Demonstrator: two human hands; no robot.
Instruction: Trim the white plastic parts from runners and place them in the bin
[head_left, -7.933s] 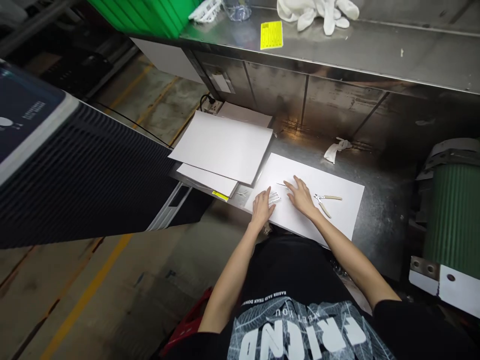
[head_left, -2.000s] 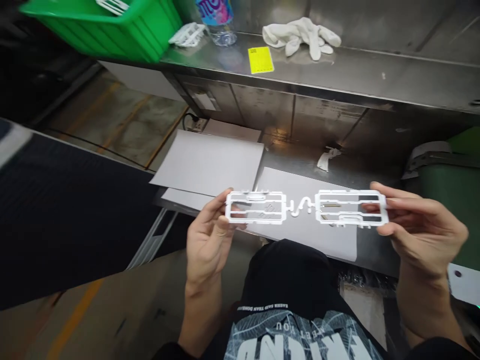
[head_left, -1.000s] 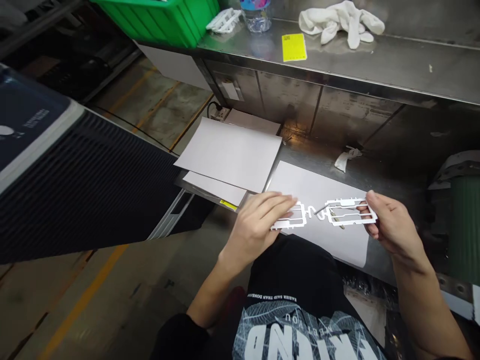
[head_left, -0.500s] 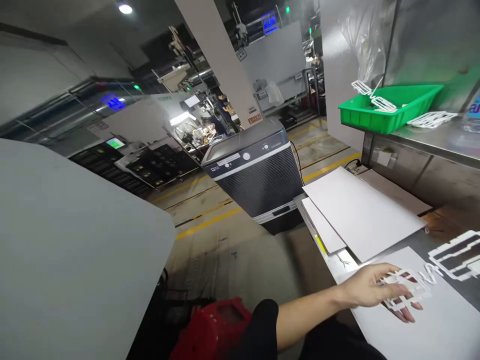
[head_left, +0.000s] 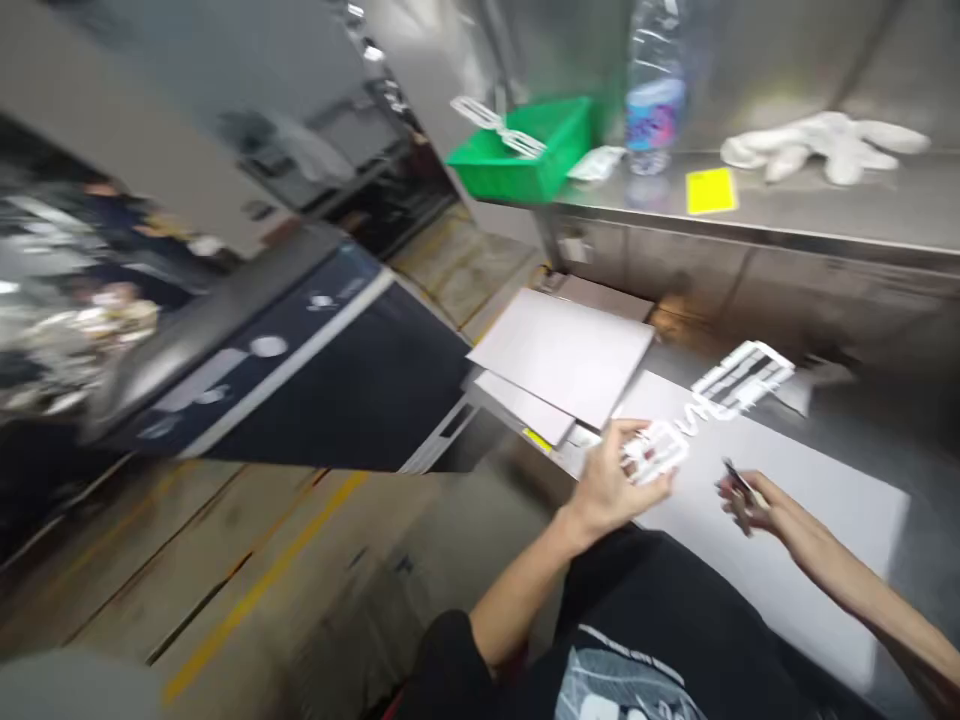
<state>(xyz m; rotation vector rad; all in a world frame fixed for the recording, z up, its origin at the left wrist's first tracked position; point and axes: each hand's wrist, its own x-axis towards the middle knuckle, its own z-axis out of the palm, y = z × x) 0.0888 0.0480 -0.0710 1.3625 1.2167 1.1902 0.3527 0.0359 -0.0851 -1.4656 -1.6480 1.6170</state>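
Observation:
The picture is smeared by motion. My left hand (head_left: 611, 485) grips the near end of a white plastic double frame (head_left: 739, 378), which slants up and to the right above a white sheet (head_left: 817, 500) on the steel bench. My right hand (head_left: 746, 503) is over the same sheet, a little right of the left hand, with its fingers closed round a thin dark tool that looks like the small pliers (head_left: 737, 481). The far end of the frame is free of either hand.
A stack of white sheets (head_left: 562, 355) lies left of the hands. On the upper steel shelf (head_left: 825, 215) stand a green bin (head_left: 525, 150) with white frames, a bottle (head_left: 652, 90), a yellow label (head_left: 710, 190) and white gloves (head_left: 825, 145). A dark machine (head_left: 300, 370) stands at left.
The view has swung back from the hall to the bench. My right hand has let go of the frame and closed on the pliers; my left hand now holds the frame alone.

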